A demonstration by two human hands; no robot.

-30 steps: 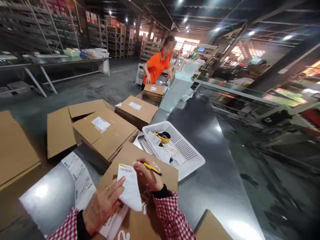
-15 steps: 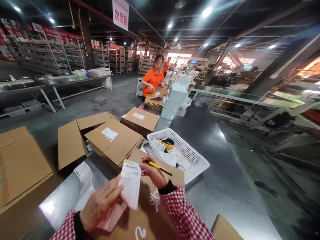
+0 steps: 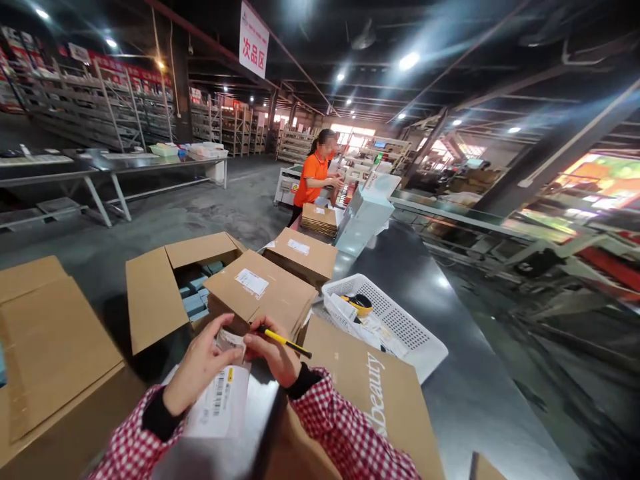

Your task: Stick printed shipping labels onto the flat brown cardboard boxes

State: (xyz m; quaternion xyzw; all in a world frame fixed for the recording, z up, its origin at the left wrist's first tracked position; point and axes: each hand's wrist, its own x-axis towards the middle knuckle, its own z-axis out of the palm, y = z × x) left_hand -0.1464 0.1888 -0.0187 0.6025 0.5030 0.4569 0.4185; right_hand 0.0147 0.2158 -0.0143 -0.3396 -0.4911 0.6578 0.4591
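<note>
Lower frame, left of centre: I see a curled label (image 3: 231, 341) between the left hand (image 3: 200, 367), thumb and fingers around it, and the right hand (image 3: 275, 355), pinching its right edge, yellow pen (image 3: 287, 342) slanting down-right.

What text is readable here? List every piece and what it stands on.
"次品区": hanging sign, red characters; the line above is too small.
"beauty": brown cardboard beside the white basket; lettering just before it is unclear.
Too small or blurred: paper label under the left hand, carton-top labels, pale blue box, background shelf signs.
</note>
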